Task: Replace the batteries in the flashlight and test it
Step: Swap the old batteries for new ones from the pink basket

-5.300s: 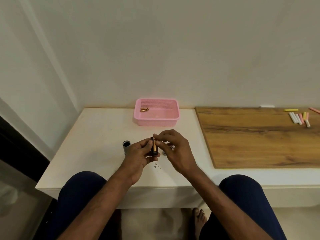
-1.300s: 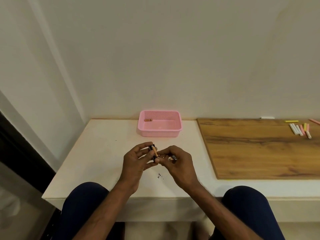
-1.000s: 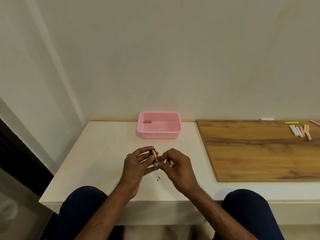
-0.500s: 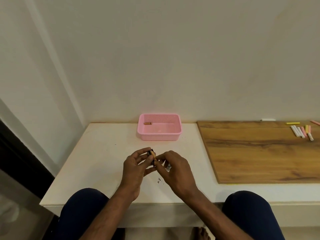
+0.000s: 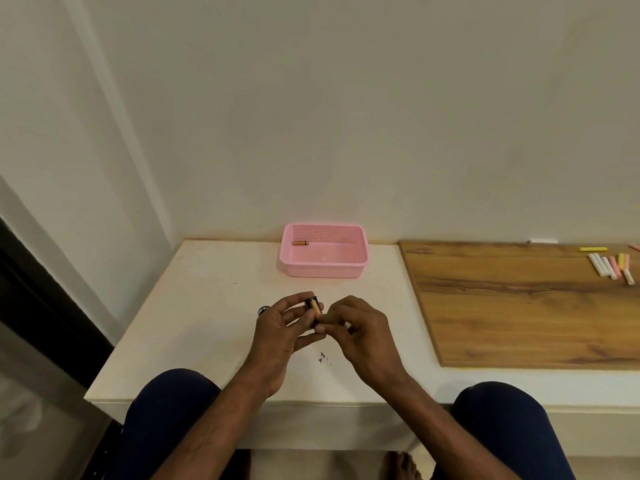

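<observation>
My left hand [image 5: 277, 330] grips a small black battery holder [image 5: 309, 304] upright above the white table. A copper-coloured battery [image 5: 316, 306] lies in the holder, and the fingertips of my right hand [image 5: 363, 336] pinch its lower end. A small shiny piece [image 5: 347, 325] shows between my right fingers; what it is I cannot tell. The dark flashlight body [image 5: 263, 310] stands on the table just behind my left hand, mostly hidden. One more copper battery [image 5: 300, 243] lies in the pink basket [image 5: 323, 269] at the back.
A wooden board [image 5: 519, 306] covers the table's right part, with several chalk sticks [image 5: 611, 266] at its far right corner. Small dark specks [image 5: 322, 357] lie on the white table [image 5: 194, 323] below my hands. The wall stands right behind the basket. My knees are at the front edge.
The basket held two batteries five seconds ago and holds one now. Both hands have stayed together at the holder, with my right fingers shifting along the battery.
</observation>
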